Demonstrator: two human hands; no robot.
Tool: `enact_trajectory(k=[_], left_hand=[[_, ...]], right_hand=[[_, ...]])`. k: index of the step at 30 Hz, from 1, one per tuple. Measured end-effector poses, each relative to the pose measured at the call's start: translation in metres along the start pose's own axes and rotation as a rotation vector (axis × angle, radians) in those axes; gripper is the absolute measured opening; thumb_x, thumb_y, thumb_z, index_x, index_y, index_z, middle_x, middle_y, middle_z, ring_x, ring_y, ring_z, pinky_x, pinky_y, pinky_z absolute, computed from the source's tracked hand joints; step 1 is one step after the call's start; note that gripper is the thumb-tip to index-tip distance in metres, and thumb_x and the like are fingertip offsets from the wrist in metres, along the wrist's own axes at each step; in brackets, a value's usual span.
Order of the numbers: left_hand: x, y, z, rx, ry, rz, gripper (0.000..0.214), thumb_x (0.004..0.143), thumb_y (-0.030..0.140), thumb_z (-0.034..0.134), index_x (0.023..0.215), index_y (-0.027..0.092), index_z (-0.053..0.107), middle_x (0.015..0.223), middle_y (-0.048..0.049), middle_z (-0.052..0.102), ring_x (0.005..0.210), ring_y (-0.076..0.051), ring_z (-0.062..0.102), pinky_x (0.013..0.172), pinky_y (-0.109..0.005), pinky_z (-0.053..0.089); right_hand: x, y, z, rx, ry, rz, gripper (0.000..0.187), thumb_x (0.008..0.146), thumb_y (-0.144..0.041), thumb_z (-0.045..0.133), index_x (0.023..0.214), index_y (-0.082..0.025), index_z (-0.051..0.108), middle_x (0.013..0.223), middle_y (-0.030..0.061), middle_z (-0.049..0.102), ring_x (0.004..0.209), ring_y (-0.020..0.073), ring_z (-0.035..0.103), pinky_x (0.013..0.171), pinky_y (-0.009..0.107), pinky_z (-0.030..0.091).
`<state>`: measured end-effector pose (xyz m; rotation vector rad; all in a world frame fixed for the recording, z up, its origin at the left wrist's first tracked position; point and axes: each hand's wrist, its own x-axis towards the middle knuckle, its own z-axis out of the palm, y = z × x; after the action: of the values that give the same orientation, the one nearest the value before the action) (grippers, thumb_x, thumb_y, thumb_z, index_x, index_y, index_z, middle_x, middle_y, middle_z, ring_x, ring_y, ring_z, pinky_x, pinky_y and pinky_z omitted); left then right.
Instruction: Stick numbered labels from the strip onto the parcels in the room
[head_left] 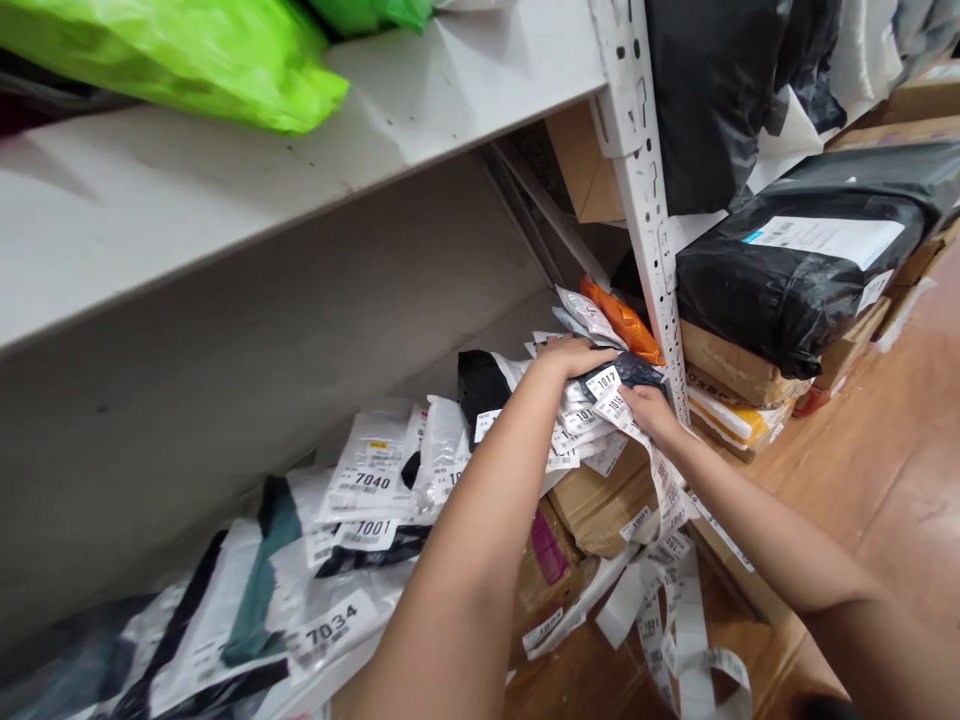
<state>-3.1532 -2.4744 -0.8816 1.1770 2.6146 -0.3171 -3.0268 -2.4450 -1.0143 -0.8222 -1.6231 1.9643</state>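
Note:
My right hand (649, 412) pinches a long strip of printed number labels (664, 480) near its upper end, where "1018" or a similar number shows. The strip hangs down in loops toward the floor. A label reading 1017 (602, 381) lies on a dark plastic parcel (634, 372) just above the pinched end. My left hand (574, 355) rests flat on the pile beside that parcel, thumb stretched across it and other fingers apart, partly hidden. Beneath both hands are several labelled white bags (577, 420), and an orange parcel (622, 318) lies behind them.
A white shelf board (315, 190) crosses overhead with a bright green bag (187, 60) on it. A perforated upright post (652, 230) stands to the right. Beyond it sit black-wrapped parcels (802, 270). Labelled bags such as 7040 (371, 480) lie left; cardboard boxes (604, 505) stand below.

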Motion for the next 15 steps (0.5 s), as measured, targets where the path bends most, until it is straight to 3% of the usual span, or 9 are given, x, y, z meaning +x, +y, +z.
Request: enact_trajectory(k=[4, 8, 13, 15], left_hand=[[0.008, -0.007, -0.001, 0.098, 0.029, -0.065, 0.108, 0.062, 0.093, 0.044, 0.14, 0.019, 0.055, 0.152, -0.0187, 0.044, 0.143, -0.048, 0.031, 0.113, -0.055, 0.028], [0.014, -0.012, 0.003, 0.108, 0.023, -0.045, 0.109, 0.065, 0.091, 0.045, 0.14, 0.012, 0.054, 0.155, -0.0228, 0.038, 0.144, -0.046, 0.03, 0.114, -0.051, 0.03], [0.022, -0.022, 0.009, -0.052, 0.102, -0.058, 0.119, 0.058, 0.086, 0.061, 0.143, 0.005, 0.044, 0.151, -0.0278, 0.04, 0.139, -0.04, 0.042, 0.109, -0.04, 0.039], [0.026, -0.025, 0.012, -0.1, 0.146, -0.041, 0.107, 0.063, 0.078, 0.065, 0.14, 0.007, 0.046, 0.148, -0.0274, 0.046, 0.136, -0.04, 0.046, 0.107, -0.042, 0.041]], right_hand=[[-0.004, -0.005, -0.007, -0.097, 0.082, -0.081, 0.047, 0.068, -0.06, 0.063, 0.052, -0.023, 0.037, 0.048, -0.0056, 0.037, 0.049, 0.0099, 0.033, 0.049, 0.024, 0.025], [-0.01, -0.009, -0.014, -0.316, 0.19, -0.242, 0.041, 0.071, -0.057, 0.066, 0.061, -0.022, 0.046, 0.058, -0.0028, 0.053, 0.057, 0.0129, 0.046, 0.055, 0.024, 0.03], [-0.002, -0.009, -0.009, -0.38, 0.102, -0.228, 0.042, 0.077, -0.05, 0.062, 0.056, -0.023, 0.036, 0.051, -0.0039, 0.047, 0.052, 0.012, 0.041, 0.053, 0.025, 0.027], [0.004, -0.01, -0.006, -0.357, 0.04, -0.189, 0.043, 0.076, -0.046, 0.063, 0.054, -0.023, 0.034, 0.05, -0.0051, 0.043, 0.05, 0.0108, 0.038, 0.052, 0.025, 0.025]])
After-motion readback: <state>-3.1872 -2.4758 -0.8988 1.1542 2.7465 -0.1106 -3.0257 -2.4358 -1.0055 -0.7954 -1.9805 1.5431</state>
